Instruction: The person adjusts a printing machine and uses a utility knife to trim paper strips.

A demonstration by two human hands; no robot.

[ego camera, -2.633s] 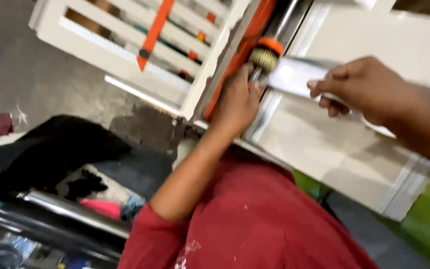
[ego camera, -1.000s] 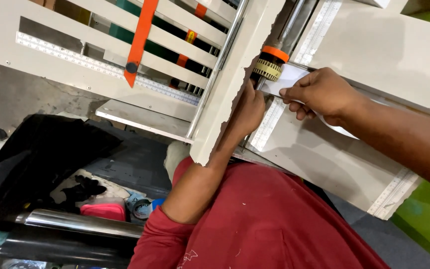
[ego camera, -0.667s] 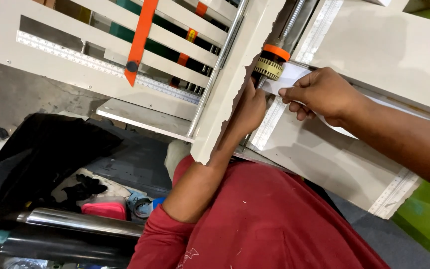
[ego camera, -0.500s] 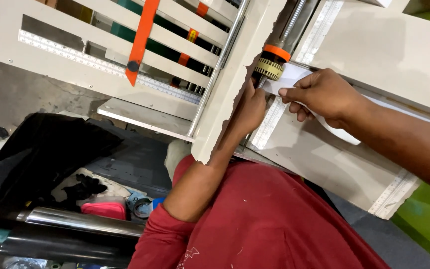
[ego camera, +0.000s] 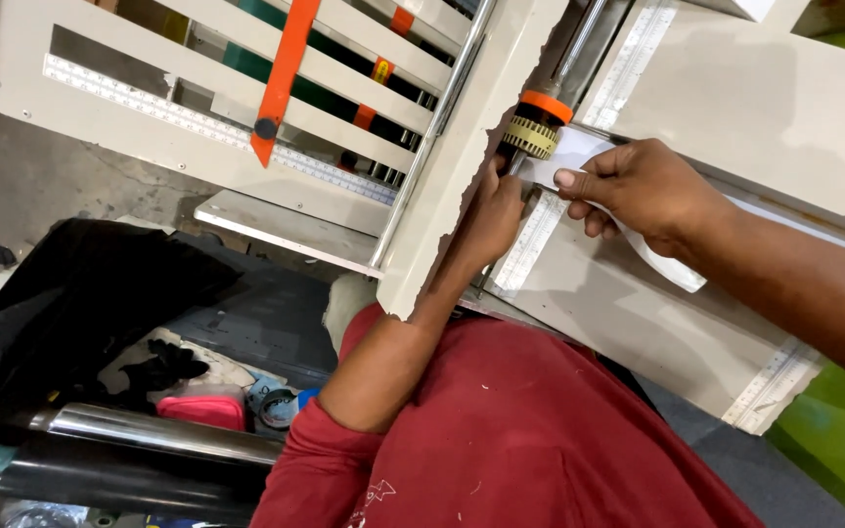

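Note:
My right hand point(ego camera: 638, 186) pinches a white paper strip point(ego camera: 659, 262) between thumb and fingers, holding it flat on the grey bed point(ego camera: 628, 323) of a cutting machine. The strip's end lies just under a yellow knurled wheel with an orange ring point(ego camera: 538, 125) on a metal rod. My left hand point(ego camera: 493, 213) reaches up beside a cream bar point(ego camera: 462, 156), with its fingers curled right below that wheel at the strip's end. What those fingers grip is hidden. A printed ruler point(ego camera: 530, 240) runs along the bed beneath both hands.
To the left, a cream slatted frame with a ruler strip carries an orange pointer point(ego camera: 281, 78). Below lie black cloth point(ego camera: 80, 293), a pink object point(ego camera: 202, 409) and a shiny metal roller point(ego camera: 149, 430). My red shirt point(ego camera: 520, 440) fills the bottom. A green surface point(ego camera: 838, 440) shows at the lower right.
Since the oldest frame my right hand has brought the paper strip closer to the knurled wheel. Over the last second both hands have stayed almost still.

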